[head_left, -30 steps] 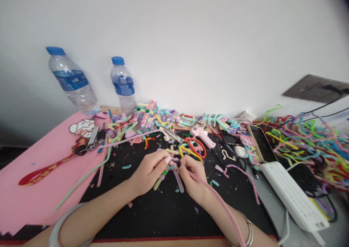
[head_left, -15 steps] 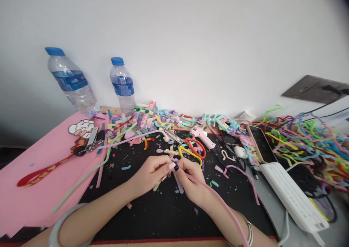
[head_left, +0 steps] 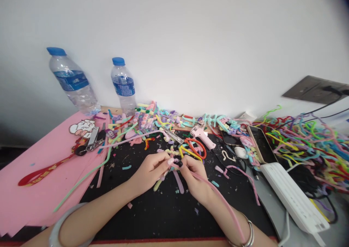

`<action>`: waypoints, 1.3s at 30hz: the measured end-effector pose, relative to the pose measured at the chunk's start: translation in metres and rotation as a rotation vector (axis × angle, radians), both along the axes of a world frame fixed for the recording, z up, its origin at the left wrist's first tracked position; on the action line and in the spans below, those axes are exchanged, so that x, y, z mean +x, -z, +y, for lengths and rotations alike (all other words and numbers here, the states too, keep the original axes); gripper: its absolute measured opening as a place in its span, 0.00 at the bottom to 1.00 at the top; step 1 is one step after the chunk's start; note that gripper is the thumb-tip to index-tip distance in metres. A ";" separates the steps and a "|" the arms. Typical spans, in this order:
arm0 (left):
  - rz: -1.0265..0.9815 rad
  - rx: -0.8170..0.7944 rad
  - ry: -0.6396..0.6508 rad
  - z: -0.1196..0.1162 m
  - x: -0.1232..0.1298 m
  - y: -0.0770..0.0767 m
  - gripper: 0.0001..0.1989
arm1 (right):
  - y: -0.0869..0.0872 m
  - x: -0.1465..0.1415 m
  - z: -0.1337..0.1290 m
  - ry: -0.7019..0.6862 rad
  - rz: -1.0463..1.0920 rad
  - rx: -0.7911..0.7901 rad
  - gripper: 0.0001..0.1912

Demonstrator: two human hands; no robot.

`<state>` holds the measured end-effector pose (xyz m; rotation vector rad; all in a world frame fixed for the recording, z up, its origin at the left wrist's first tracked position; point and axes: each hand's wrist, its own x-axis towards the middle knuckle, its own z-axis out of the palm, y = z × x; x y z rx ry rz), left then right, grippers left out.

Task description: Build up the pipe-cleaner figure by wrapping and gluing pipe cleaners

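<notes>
My left hand [head_left: 155, 170] and my right hand [head_left: 194, 174] meet over the black mat [head_left: 152, 218], fingers closed in pinches. Between them they grip a pink pipe cleaner [head_left: 218, 192], whose long tail runs back over my right wrist. Around my fingertips shows a piece made of pastel pipe cleaners, with a purple end [head_left: 178, 182] and a pale green end [head_left: 157, 185] sticking out below; its middle is partly hidden by the fingers. Just beyond the hands lie scissors [head_left: 195, 147] with red and yellow handles and a pink glue gun [head_left: 203, 136].
Two water bottles [head_left: 124, 87] stand by the wall. Pink sheets [head_left: 40, 203] with a red strap [head_left: 40, 176] lie left. Finished pipe-cleaner pieces [head_left: 147, 119] line the back. At right are a phone [head_left: 261, 145], a white power strip [head_left: 294, 196] and a tangled pipe-cleaner heap [head_left: 308, 141].
My fingertips have moved slightly apart, my right hand shifting a little right. More of the purple and pale green ends shows beneath them.
</notes>
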<state>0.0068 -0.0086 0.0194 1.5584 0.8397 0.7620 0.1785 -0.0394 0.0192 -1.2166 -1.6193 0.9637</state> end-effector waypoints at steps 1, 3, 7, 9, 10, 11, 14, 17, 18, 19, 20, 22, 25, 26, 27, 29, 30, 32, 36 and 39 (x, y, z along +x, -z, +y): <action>0.030 0.040 -0.013 0.000 0.000 0.000 0.17 | 0.001 0.000 0.000 0.002 -0.007 0.008 0.18; 0.105 0.151 -0.050 0.000 0.000 0.000 0.17 | 0.001 -0.001 -0.001 0.011 -0.026 0.029 0.18; 0.237 0.379 -0.112 -0.001 0.000 0.001 0.16 | -0.001 -0.003 -0.002 0.005 -0.085 0.056 0.17; 0.247 0.416 -0.124 -0.001 -0.001 0.000 0.16 | -0.001 -0.003 -0.002 0.003 -0.078 0.042 0.17; 0.239 0.417 -0.123 -0.001 -0.002 -0.001 0.16 | -0.001 -0.003 -0.001 0.010 -0.061 0.030 0.17; 0.228 0.415 -0.116 -0.001 -0.002 -0.002 0.16 | -0.001 -0.003 -0.001 0.018 -0.040 0.018 0.17; 0.210 0.423 -0.092 -0.001 -0.003 -0.004 0.15 | 0.000 -0.002 0.000 0.031 0.010 -0.008 0.18; 0.231 0.485 -0.102 0.000 -0.003 -0.002 0.14 | 0.002 -0.002 0.000 0.028 0.012 -0.012 0.18; 0.241 0.516 -0.110 0.000 -0.003 0.000 0.14 | 0.002 -0.002 0.000 0.025 0.010 -0.008 0.18; 0.252 0.555 -0.116 0.000 -0.003 0.002 0.14 | 0.002 -0.003 -0.001 0.023 0.007 -0.001 0.18; 0.261 0.599 -0.121 0.000 -0.004 0.004 0.13 | 0.001 -0.004 -0.002 0.021 0.003 0.007 0.18; 0.279 0.698 -0.119 0.001 -0.004 0.007 0.12 | 0.000 -0.005 -0.002 0.009 -0.011 0.026 0.17; 0.277 0.803 -0.097 0.002 -0.005 0.007 0.11 | -0.001 -0.006 -0.003 -0.017 -0.040 0.046 0.17; 0.265 0.793 -0.087 0.002 -0.005 0.005 0.12 | -0.001 -0.006 -0.003 -0.019 -0.043 0.046 0.17; 0.246 0.754 -0.078 0.002 -0.006 0.003 0.12 | -0.001 -0.005 -0.003 -0.016 -0.039 0.043 0.17; 0.190 0.582 -0.056 0.001 -0.006 -0.001 0.14 | 0.000 -0.003 -0.002 -0.010 -0.009 0.022 0.17; 0.152 0.461 -0.038 0.000 -0.006 -0.003 0.15 | 0.000 -0.003 -0.002 -0.013 0.011 0.008 0.17; 0.061 0.214 0.013 -0.002 -0.004 -0.006 0.18 | 0.000 -0.001 -0.002 -0.026 0.047 -0.023 0.17; -0.069 -0.090 0.103 -0.003 0.001 -0.004 0.20 | 0.000 -0.001 -0.001 -0.046 0.067 -0.043 0.17; -0.096 -0.156 0.107 -0.003 0.003 -0.001 0.19 | 0.000 -0.002 -0.001 -0.047 0.069 -0.038 0.17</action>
